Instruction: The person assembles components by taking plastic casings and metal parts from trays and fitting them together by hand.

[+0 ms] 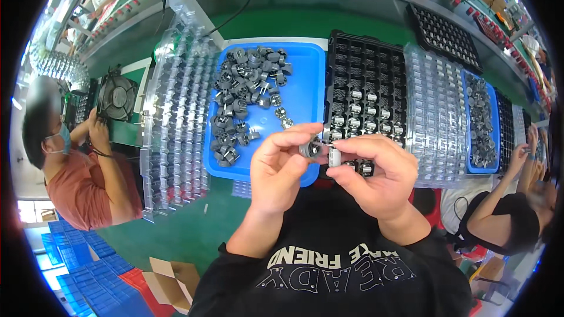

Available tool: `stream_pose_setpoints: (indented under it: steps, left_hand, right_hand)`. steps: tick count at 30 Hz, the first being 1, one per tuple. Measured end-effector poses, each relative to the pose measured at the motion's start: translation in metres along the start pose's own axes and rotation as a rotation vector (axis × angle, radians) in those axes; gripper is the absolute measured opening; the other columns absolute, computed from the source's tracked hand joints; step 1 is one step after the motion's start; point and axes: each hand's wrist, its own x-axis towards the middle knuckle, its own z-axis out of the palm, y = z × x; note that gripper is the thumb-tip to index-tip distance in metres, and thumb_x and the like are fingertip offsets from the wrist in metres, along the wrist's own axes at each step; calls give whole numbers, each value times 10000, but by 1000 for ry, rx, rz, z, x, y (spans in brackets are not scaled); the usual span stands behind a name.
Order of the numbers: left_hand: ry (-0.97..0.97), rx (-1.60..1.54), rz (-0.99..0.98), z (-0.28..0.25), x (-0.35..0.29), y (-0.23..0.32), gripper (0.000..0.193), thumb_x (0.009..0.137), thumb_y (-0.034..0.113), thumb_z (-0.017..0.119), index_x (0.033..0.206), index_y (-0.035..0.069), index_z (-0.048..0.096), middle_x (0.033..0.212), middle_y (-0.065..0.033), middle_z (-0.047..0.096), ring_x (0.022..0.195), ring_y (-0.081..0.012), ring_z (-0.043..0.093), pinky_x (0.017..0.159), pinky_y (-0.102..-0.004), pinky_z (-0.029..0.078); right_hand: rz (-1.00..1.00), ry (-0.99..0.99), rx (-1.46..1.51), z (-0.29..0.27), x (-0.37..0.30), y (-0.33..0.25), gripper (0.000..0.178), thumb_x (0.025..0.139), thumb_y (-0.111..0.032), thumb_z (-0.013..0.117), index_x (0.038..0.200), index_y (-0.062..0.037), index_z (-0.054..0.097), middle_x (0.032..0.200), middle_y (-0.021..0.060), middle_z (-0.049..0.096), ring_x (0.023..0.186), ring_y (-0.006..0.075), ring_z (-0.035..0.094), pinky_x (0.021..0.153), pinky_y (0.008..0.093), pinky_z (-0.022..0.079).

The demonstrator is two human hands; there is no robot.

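Observation:
My left hand pinches a dark grey round plug housing between thumb and fingers, its hollow side turned toward the other hand. My right hand grips a small white-and-silver cylindrical part between thumb and forefinger, close beside the housing; a narrow gap seems to lie between them. Both hands hover over the near side of a blue tray and a black compartment tray. Many similar grey housings lie heaped in the blue tray. Small silver-and-black parts sit in the black tray's nearer pockets.
Stacked clear plastic blister trays stand left of the blue tray, others right of the black one. Another black tray lies farther back. A co-worker sits at left beside a fan; another works at right.

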Motion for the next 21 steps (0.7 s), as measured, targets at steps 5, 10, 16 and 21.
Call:
stream_pose_setpoints:
  steps: [5, 10, 16, 21]
  left_hand:
    - [-59, 12, 97, 0, -5, 2, 327, 984, 134, 745, 1232, -23, 601, 1336, -256, 650, 1205, -293, 672, 1043, -443, 558]
    - [-60, 98, 104, 5, -7, 8, 322, 985, 82, 731, 1247, -35, 585, 1309, -252, 668, 1225, -295, 666, 1083, -432, 525]
    - [-96, 106, 125, 5, -6, 6, 317, 972, 21, 724, 1249, -41, 584, 1314, -252, 665, 1231, -301, 662, 1054, -436, 549]
    - [-68, 186, 175, 4, -12, 7, 296, 960, -63, 687, 1236, -41, 583, 1293, -251, 664, 1232, -322, 659, 1053, -446, 553]
  right_hand:
    - [-96, -11, -104, 1, -3, 1, 369, 734, -102, 938, 1046, 9, 776, 964, 150, 769, 874, 248, 747, 759, 319, 593]
    - [-143, 0, -101, 4, -2, 1, 379, 726, -112, 936, 1057, -8, 785, 1001, 144, 764, 887, 252, 739, 763, 325, 596]
    - [-177, 21, -132, 6, -2, 0, 370, 678, -58, 919, 1022, -31, 785, 1008, 109, 747, 860, 237, 735, 720, 321, 610]
    - [-128, 43, -102, 6, -2, 2, 310, 720, -49, 910, 998, -30, 774, 985, 107, 740, 825, 229, 718, 723, 315, 591]
